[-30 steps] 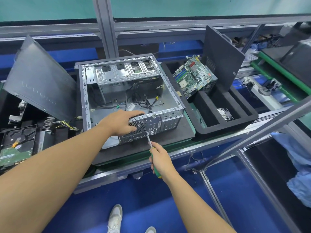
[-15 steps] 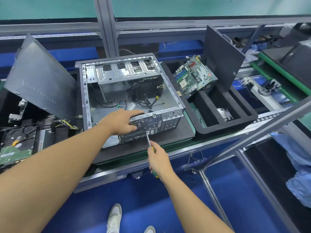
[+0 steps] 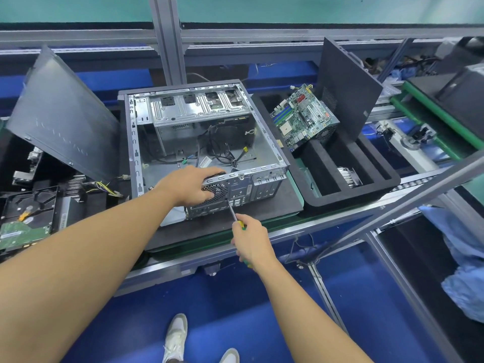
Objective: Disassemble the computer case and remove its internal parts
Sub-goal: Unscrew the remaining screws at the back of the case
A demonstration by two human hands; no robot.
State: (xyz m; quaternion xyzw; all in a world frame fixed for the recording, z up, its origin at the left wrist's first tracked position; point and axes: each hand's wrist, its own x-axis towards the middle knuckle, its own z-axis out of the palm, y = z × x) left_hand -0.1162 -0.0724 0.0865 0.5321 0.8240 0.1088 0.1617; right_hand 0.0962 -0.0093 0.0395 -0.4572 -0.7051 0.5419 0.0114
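Observation:
The open computer case (image 3: 269, 150) lies on its side on a dark mat, its rear panel facing me and loose black cables (image 3: 222, 155) on its floor. My left hand (image 3: 188, 186) grips the near top edge of the rear panel over the round fan grille (image 3: 216, 191). My right hand (image 3: 250, 241) holds a screwdriver (image 3: 233, 212) with a green and yellow handle; its tip touches the rear panel just right of the grille. The removed motherboard (image 3: 301, 116) leans in the black foam tray (image 3: 387, 179) on the right.
A dark side panel (image 3: 62, 116) leans at the left, another (image 3: 345, 90) stands behind the tray. A hard drive (image 3: 26, 213) and wired parts lie at the far left. A heatsink (image 3: 348, 175) sits in a tray slot. A diagonal metal bar (image 3: 392, 205) crosses the right.
My right hand has moved slightly up and toward the case, keeping the screwdriver tip on the rear panel. My left hand has stayed on the panel edge.

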